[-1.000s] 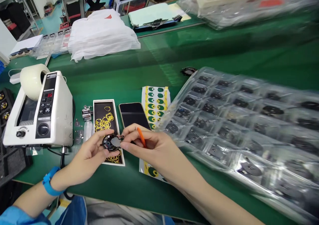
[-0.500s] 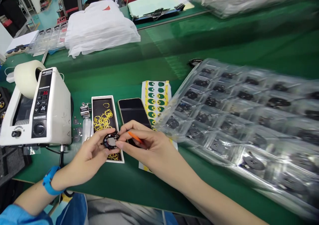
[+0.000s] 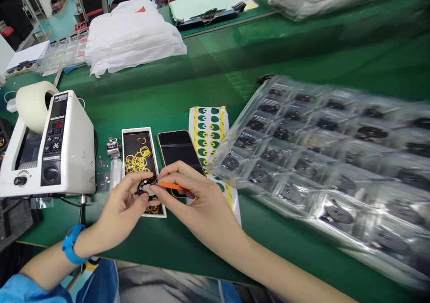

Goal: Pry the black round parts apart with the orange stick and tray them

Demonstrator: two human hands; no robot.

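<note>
The head camera looks forward and down over the nearby green bench (image 3: pixel 161 97), seemingly blurred at right.

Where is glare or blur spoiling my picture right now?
Head view: bright glare streaks the clear tray, strongest toward its near edge; head view: the tray's right side and the plastic bundle at upper right look smeared; head view: the tape dispenser is sharper, its red display readable; head view: the round black part in the left hand shows little fine detail.
</note>
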